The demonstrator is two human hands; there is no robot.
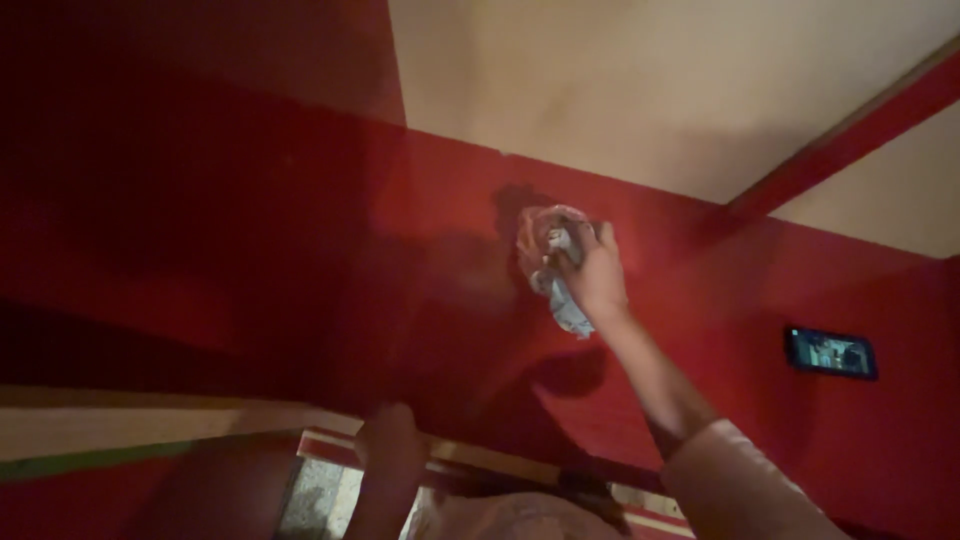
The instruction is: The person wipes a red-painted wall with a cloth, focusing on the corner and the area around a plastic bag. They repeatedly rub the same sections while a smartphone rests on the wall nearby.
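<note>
My right hand [597, 276] is stretched out over a glossy red surface [250, 250] and grips a crumpled pale cloth [568, 308]. The cloth is pressed against the red surface near its far edge, and part of it hangs below my palm. My left hand [386, 440] is low in the view, dark and blurred, resting at the near edge of the red surface. I cannot make out its fingers, and nothing shows in it.
A phone [831, 352] with a lit screen lies on the red surface at the right. Cream panels [600, 80] lie beyond the red surface, split by a red strip [850, 130]. A pale wooden edge [150, 420] runs along the near side.
</note>
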